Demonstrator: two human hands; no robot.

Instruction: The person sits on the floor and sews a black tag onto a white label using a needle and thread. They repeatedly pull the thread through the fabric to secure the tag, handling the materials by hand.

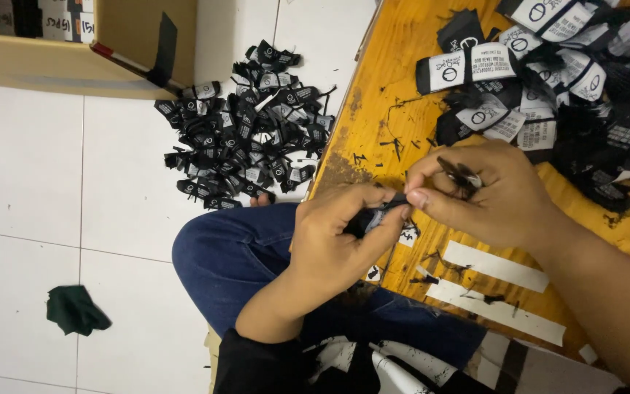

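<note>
Head view: two hands meet over the edge of a wooden board (395, 87)
Left hand (337, 237): pinching a small black label (375, 217); fingers closed on it
Right hand (490, 191): gripping small snips (461, 175); thumb touching the label
Board: pile of black and white labels (548, 80); two white strips (496, 266)
Floor: heap of black labels (246, 131); green cloth (74, 310)

Heap of small black woven labels (246, 124) on white tiled floor (52, 182), left of worn yellow wooden board (395, 95). Second label pile (563, 80) on board's far right. Open cardboard box (133, 44) behind floor heap.
</note>
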